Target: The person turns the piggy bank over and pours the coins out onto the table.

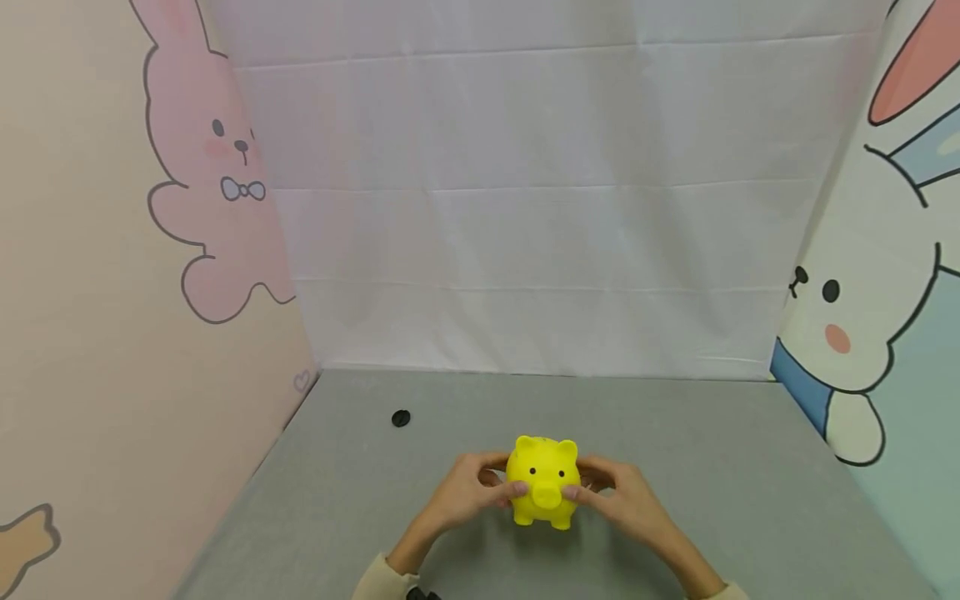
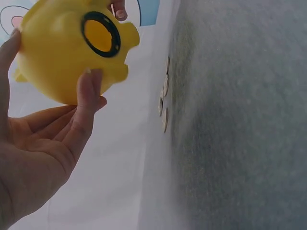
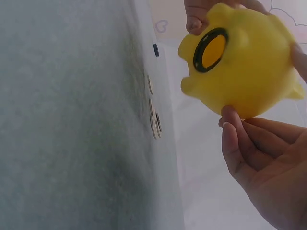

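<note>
A yellow piggy bank, its snout turned toward the head camera, is held in the air above the grey table. My left hand grips one side of it, thumb in front by the snout. From the other side my right hand grips it in the same way. Underneath, the wrist views show a round hole with a black rim, and yellow shows through it. Several coins lie on the table below the bank; in the head view they are hidden.
A small black round disc lies at the back left of the grey table. White cloth hangs behind the table. Walls with cartoon rabbits flank it on both sides.
</note>
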